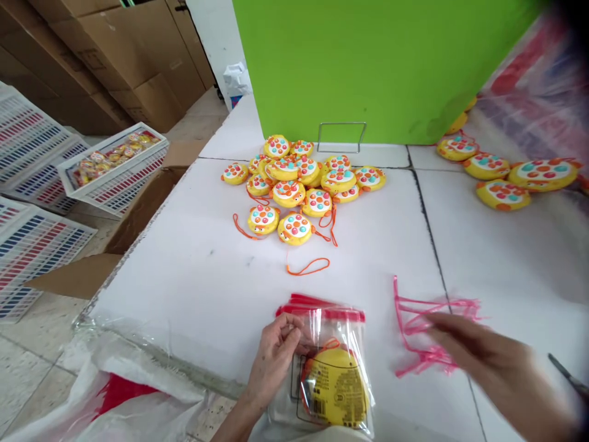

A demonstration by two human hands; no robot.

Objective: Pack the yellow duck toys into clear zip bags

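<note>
My left hand pinches the left edge of a clear plastic zip bag with a red top strip, near the table's front edge. Inside the bag lies a yellow toy, its printed back facing up and an orange cord at its top. More red-topped bags seem to lie underneath. My right hand is smeared by motion, its fingertips at a loose bundle of pink plastic strips. Whether it grips any strip cannot be made out.
Several yellow toys with coloured buttons are heaped mid-table, with more at right. A loose orange cord lies in front. Behind stands a green panel. At left are white baskets and an open carton; a dark tool lies far right.
</note>
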